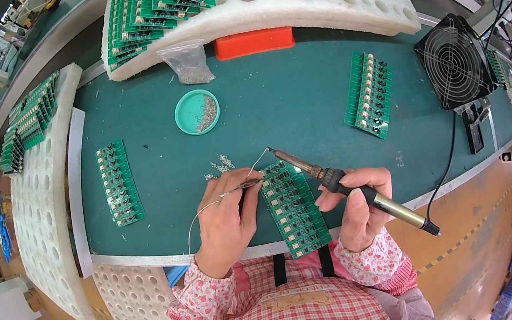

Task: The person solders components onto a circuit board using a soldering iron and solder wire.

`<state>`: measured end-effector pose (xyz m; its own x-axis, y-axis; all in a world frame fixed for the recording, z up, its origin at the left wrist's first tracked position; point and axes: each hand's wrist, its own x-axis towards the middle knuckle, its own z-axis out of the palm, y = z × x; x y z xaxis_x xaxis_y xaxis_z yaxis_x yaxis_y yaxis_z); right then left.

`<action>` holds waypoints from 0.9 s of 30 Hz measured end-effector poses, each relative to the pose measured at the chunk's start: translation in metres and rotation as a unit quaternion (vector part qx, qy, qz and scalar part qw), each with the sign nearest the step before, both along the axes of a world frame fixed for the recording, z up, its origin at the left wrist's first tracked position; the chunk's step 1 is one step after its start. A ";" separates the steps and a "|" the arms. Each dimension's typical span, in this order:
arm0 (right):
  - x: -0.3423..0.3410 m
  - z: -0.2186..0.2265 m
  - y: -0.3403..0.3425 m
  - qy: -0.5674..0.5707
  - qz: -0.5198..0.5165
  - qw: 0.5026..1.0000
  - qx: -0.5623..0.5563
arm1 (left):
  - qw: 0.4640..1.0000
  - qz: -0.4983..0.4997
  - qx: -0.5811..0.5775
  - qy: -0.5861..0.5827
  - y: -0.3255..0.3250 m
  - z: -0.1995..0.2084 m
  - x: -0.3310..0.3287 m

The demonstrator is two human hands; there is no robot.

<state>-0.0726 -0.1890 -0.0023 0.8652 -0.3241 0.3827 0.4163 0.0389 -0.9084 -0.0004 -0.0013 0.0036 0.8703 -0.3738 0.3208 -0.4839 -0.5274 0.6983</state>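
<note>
My left hand (228,214) is closed on a thin solder wire (194,223), which loops out past the fingers. A slim metal tool, perhaps tweezers (241,187), also lies between those fingers. In my right hand (360,201) is a soldering iron (331,178), its tip pointing up and left. Tip and wire end meet or nearly meet just above the upper edge of a green circuit board panel (294,210). This panel, lined with rows of small parts, lies between my hands and reaches over the table's front edge. Small loose metal parts (223,163) lie beyond my left hand.
Similar panels lie at left (119,184) and right (368,95). A turquoise dish (180,120) holds small parts, near a clear bag (189,64) and a red tray (254,43). White foam racks (45,211) hold more boards. A black fan (453,61) stands at right.
</note>
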 end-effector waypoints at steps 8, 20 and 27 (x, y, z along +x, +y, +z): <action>0.001 0.000 0.000 -0.002 0.007 1.000 -0.002 | 1.000 0.001 0.000 0.002 -0.001 0.001 0.000; -0.008 0.003 -0.004 0.085 -0.036 0.994 -0.061 | 1.000 -0.002 -0.010 -0.016 0.000 -0.002 0.000; -0.001 0.011 -0.002 0.122 -0.002 0.984 -0.132 | 1.000 0.000 -0.014 -0.011 0.000 -0.003 0.001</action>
